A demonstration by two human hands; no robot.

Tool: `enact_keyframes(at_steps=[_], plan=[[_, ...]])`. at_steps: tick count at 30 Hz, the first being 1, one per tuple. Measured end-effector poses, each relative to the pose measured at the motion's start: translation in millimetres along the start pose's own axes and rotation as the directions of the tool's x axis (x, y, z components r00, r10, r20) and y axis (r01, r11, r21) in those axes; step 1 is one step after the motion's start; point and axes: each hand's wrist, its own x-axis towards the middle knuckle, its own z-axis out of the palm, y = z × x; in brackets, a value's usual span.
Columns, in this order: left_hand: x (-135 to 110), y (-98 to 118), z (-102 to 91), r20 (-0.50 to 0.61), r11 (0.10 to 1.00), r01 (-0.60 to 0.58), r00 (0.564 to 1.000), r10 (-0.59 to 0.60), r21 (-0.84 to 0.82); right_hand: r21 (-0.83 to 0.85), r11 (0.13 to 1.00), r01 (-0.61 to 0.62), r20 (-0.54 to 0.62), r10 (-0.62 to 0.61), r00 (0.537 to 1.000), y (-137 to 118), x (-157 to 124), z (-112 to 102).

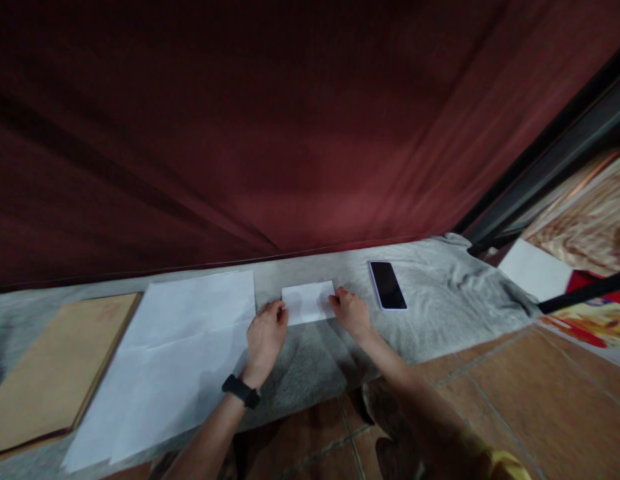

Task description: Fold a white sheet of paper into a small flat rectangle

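A small white rectangle of folded paper (309,303) lies flat on the grey cloth in front of me. My left hand (267,331), with a black band on its wrist, is closed, thumb and fingers pinching the paper's left edge. On the opposite edge, my right hand (351,311) has its curled fingers at the upper right corner of the paper. Larger white sheets (190,353) lie overlapped just left of my left hand, with fold creases across them. To the right of my right hand rests a phone (389,285) with a dark screen and a pale purple edge.
A stack of brown paper envelopes or folders (65,363) lies at the far left. Grey cloth (455,300) covers the narrow surface, with a dark red curtain (300,133) hanging behind it. Tiled floor (495,387) and a printed board (590,293) are at the right.
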Motion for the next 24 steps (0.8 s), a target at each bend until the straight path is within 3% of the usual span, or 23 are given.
enact_keyframes(at_steps=[4,7,11,24], plan=[[-4,-1,2.1,-0.074,0.995,-0.076,0.994,0.080,0.057,-0.012,1.000,0.011,-0.009,-0.011,1.000,0,1,1],[-12,1,8.6,-0.156,0.961,-0.256,0.950,0.270,0.107,-0.001,1.000,0.026,-0.031,-0.026,0.999,1,1,2],[-27,9,20.0,-0.143,0.905,-0.402,0.896,0.420,0.136,0.016,0.999,0.033,-0.042,-0.033,0.999,1,1,0],[-41,9,42.3,-0.067,0.866,-0.441,0.882,0.467,0.235,-0.061,0.997,0.047,-0.114,-0.054,0.992,-4,-1,9]])
